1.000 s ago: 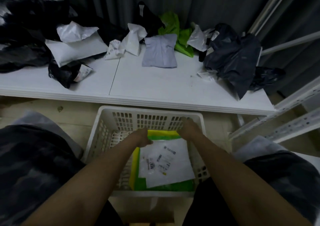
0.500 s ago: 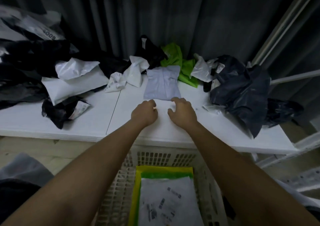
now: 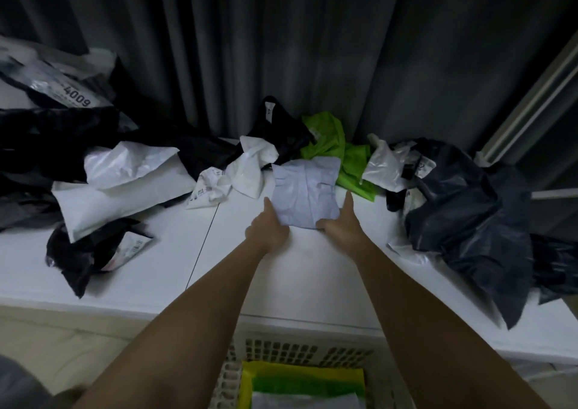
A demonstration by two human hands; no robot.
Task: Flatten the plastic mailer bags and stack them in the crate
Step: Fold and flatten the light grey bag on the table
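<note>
At frame centre, both hands take the pale mailer by its near corners: the left hand and the right hand each grip a corner, thumbs along the sides; the fingers beneath are hidden. Held so, the bag can probably be drawn toward the crate and smoothed. It lies on the white surface, long axis running away from the person, slightly puffed and creased. Around it sit crumpled bags: white ones left, green behind, dark right. Flattened bags already lie in the crate, at the lower edge.
</note>
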